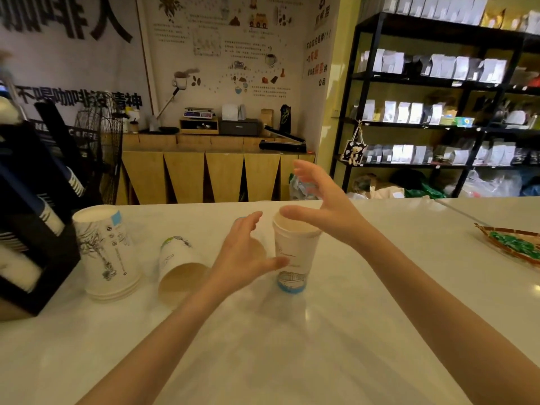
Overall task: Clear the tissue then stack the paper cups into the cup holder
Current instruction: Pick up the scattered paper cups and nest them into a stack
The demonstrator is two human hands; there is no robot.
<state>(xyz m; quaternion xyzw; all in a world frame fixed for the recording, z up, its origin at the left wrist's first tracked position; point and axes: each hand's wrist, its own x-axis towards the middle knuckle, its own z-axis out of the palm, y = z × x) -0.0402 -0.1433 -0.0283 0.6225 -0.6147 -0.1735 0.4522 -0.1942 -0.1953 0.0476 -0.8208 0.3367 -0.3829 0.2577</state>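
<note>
A coffee shop is shown. At far right, a black rack (438,83) is filled with rows of bagged goods (409,111). The far wall is covered by a poster (228,54) with coffee drawings. A scale (198,113) is set on a wooden cabinet (204,171). Paper cups (105,252) are stacked on the near white counter (292,346).

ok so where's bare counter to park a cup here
Free: the near counter between both forearms, and the stretch between the right hand and the woven tray. Crowded: left side, with the inverted cup stack, tipped cup and black cup holder.
</note>
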